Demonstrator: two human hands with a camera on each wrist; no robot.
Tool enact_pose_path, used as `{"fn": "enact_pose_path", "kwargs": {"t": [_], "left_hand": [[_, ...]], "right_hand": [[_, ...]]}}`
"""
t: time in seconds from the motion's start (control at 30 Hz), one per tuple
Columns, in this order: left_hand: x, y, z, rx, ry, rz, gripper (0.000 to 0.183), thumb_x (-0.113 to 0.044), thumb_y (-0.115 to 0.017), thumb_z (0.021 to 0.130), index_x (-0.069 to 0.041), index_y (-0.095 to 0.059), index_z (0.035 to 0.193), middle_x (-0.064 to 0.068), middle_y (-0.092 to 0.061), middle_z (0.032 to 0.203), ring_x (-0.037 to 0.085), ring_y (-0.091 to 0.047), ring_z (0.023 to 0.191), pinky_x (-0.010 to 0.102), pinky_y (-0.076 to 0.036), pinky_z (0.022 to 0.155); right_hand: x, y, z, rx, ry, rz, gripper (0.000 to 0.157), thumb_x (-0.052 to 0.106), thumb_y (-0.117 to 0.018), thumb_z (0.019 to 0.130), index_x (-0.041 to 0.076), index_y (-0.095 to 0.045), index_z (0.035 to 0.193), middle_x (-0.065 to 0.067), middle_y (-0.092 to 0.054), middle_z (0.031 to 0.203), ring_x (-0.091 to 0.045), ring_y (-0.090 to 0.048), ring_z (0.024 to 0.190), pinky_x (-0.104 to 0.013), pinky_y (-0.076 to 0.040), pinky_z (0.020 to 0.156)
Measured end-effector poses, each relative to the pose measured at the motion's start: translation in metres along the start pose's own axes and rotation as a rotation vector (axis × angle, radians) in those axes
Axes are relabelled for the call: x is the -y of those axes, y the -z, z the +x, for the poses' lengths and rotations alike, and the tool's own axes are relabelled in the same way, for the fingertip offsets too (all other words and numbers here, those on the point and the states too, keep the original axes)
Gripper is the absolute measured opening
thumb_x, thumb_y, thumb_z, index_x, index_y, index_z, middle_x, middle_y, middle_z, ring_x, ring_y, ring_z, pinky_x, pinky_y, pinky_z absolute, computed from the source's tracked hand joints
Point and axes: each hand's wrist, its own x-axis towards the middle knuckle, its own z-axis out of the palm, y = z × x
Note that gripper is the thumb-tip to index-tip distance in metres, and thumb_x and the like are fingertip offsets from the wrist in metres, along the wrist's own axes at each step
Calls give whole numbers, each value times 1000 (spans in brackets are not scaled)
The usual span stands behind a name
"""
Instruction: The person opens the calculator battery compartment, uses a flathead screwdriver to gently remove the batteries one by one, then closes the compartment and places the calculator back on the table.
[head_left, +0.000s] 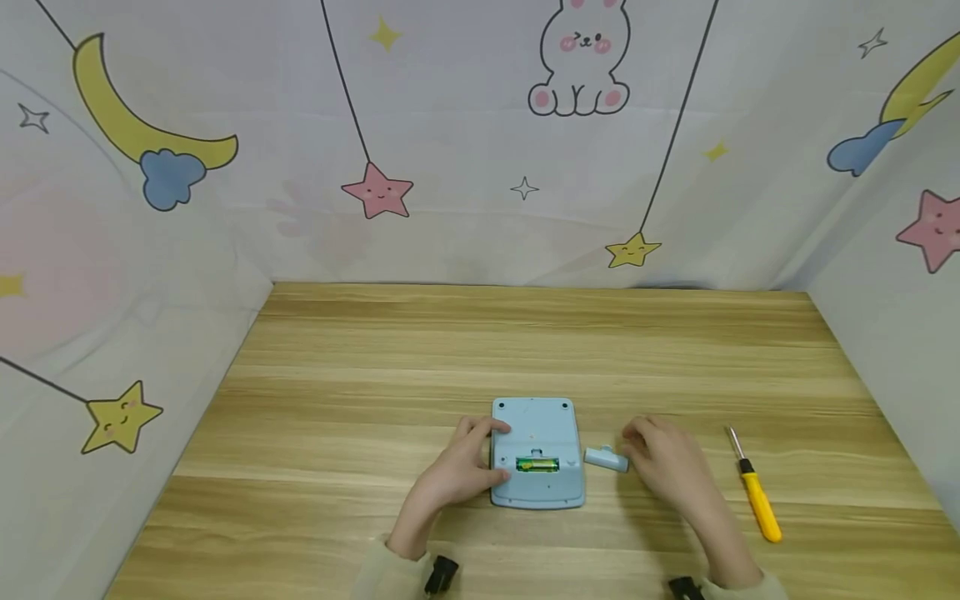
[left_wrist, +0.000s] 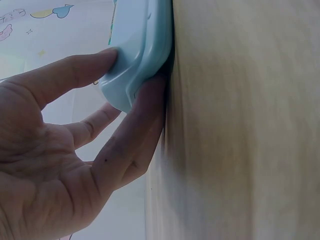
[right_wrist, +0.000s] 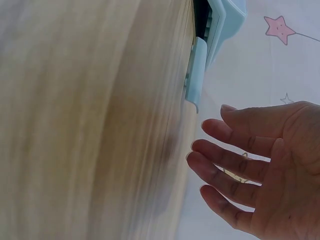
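A light blue calculator point(head_left: 536, 425) lies face down on the wooden table, its battery compartment uncovered. A green and gold battery point(head_left: 537, 465) sits in that compartment. My left hand point(head_left: 453, 471) holds the calculator by its left side; in the left wrist view the thumb is on top and other fingers are at the lower edge. Just right of the calculator lies the small light blue battery cover point(head_left: 606, 458). Beside it is my right hand point(head_left: 667, 458), fingers loosely bent with nothing in them; the right wrist view shows a gap between the fingertips and the battery cover point(right_wrist: 196, 75).
A screwdriver point(head_left: 756, 492) with a yellow handle lies to the right of my right hand, its tip pointing away. White cloth point(head_left: 465, 242) printed with stars, moons and a rabbit hangs behind and at both sides of the table point(head_left: 420, 350).
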Motion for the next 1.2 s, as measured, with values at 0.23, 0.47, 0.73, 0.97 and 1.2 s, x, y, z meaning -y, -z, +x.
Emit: {"fn": "enact_pose_path", "kwargs": {"t": [0.23, 0.47, 0.73, 0.97, 1.2], "left_hand": [[0, 1, 0, -1, -6, -6, 51, -6, -70, 84, -11, -50, 131, 20, -37, 127, 13, -43, 63, 21, -41, 56], [1, 0, 2, 0, -11, 1, 51, -6, -71, 84, -10, -50, 131, 21, -37, 127, 13, -43, 64, 21, -41, 57], [-1, 1, 0, 1, -10, -9, 51, -5, -71, 84, -9, -50, 130, 23, -36, 128, 13, -43, 63, 21, -40, 57], [-1, 1, -1, 0, -2, -11, 51, -4, -71, 83, -9, -50, 130, 23, -35, 131, 13, -43, 63, 21, -40, 56], [-1, 1, -1, -2, -2, -1, 51, -6, -71, 84, -10, -50, 130, 22, -36, 131, 13, -44, 64, 21, -41, 57]], "right_hand": [[-8, 4, -5, -2, -15, 9, 15, 12, -73, 82, 4, -69, 95, -10, -69, 94, -28, -66, 85, -47, -53, 75], [-19, 8, -10, -13, -35, 17, 17, 14, -73, 83, 4, -68, 96, -11, -69, 94, -29, -66, 85, -47, -53, 75], [-29, 13, -18, -55, -54, 5, 19, 17, -71, 84, 3, -68, 97, -13, -70, 95, -34, -65, 90, -51, -50, 79], [-37, 19, -24, -70, -123, -4, 27, 18, -70, 85, 1, -66, 105, -21, -68, 102, -41, -60, 97, -64, -41, 83], [-49, 21, -27, -145, -176, -10, 34, 18, -70, 85, -4, -64, 109, -29, -65, 106, -49, -58, 98, -65, -39, 81]]}}
